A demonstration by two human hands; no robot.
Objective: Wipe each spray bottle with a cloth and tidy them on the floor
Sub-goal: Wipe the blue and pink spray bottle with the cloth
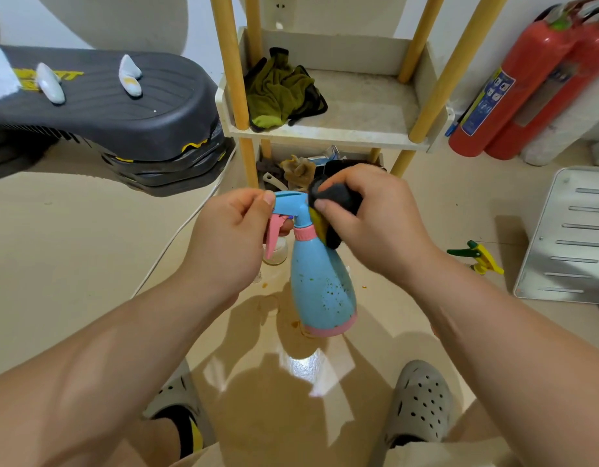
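Our left hand (236, 227) pinches the speckled blue-and-pink plastic spray bottle (320, 281) by its nozzle while our right hand (365, 217) grips the dark cloth (338, 197) against its neck, likely wiping the spotted body next.

A wooden-legged shelf (325, 133) stands at twelve o'clock, with an olive rag (278, 92) bunched on the left of its white tray. Two red fire extinguishers (517, 96) lean at two o'clock. Stacked black step platforms (116, 109) fill ten o'clock, with small pale pieces (129, 77) lying on top. A slotted metal panel (571, 237) lies at three o'clock, and grey clogs (421, 402) at six.
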